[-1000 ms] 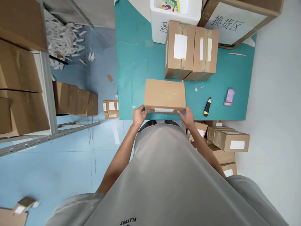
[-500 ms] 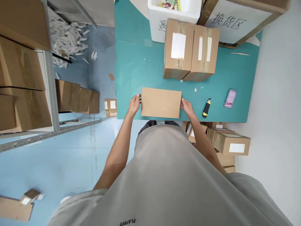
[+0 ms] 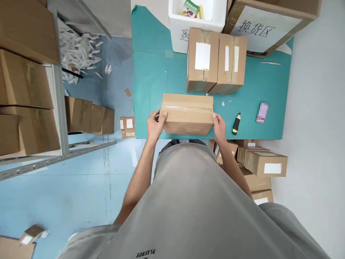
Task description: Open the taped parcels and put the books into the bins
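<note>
A brown cardboard box (image 3: 188,113) with a strip of clear tape along its top rests near the front edge of the teal table (image 3: 153,79). My left hand (image 3: 155,124) grips its left end, fingers curled over the corner. My right hand (image 3: 219,126) clasps its right end. A yellow and black utility knife (image 3: 237,123) lies on the table just right of my right hand.
Two taped boxes with white labels (image 3: 215,61) stand behind the held box, with a white foam bin (image 3: 196,21) and a large labelled carton (image 3: 266,25) at the back. A small pink item (image 3: 262,112) lies right. Several boxes (image 3: 258,162) sit on the floor below; shelving (image 3: 29,90) stands left.
The box has been turned over in my hands: its plain face showed before, now the taped seam faces up. Both hands stayed on its ends.
</note>
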{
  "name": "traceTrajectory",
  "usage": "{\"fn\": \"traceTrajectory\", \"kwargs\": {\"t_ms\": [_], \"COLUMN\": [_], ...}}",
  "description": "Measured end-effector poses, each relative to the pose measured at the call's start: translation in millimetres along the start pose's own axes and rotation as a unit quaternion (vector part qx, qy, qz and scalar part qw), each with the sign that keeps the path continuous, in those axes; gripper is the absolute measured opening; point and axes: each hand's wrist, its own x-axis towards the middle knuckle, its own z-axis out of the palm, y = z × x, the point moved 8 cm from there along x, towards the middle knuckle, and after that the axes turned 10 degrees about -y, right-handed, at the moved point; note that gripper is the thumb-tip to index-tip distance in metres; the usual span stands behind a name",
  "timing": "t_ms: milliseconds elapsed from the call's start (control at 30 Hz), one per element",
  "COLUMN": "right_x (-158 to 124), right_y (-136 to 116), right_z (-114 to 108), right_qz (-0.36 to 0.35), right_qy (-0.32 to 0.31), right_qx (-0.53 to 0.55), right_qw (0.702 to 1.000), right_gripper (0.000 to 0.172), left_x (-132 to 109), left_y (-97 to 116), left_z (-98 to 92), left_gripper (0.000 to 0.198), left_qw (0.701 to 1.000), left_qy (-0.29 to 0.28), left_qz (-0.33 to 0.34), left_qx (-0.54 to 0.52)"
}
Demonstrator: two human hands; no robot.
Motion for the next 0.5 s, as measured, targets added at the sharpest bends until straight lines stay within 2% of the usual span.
{"fn": "traceTrajectory", "kwargs": {"t_ms": [67,233,300,400,500], "right_x": [-3.6,-6.5,-8.3,-7.9,-1.3], "right_y": [1.7,38.1,51.6,59.1,55.2], "right_z": [-4.3,3.7,5.3,4.4,5.8], "right_qz": [-0.018,0.027,0.043,0.039,0.022], "right_qy": [0.023,-0.016,-0.027,-0.027,-0.017], "right_qx": [-0.036,-0.057,-0.046,-0.029,-0.016], "right_qw": [0.999,0.998,0.998,0.998,0.999], "right_gripper": [0.062,0.056,0.058,0.062,0.068], "left_x": [-10.3,-25.9,-29.7,-28.9,-19.7], "left_y": [-10.6,-54.0,-64.2,-66.1,-59.5], "left_z": [4.8,22.9,27.7,23.9,15.7], "left_gripper": [0.067,0.067,0.066,0.064,0.060], "left_qw": [1.000,0.990,0.987,0.989,0.992], "left_qy": [-0.014,-0.064,-0.080,-0.062,-0.031], "left_qz": [-0.016,-0.087,-0.106,-0.109,-0.107], "left_qx": [-0.022,-0.088,-0.092,-0.080,-0.063]}}
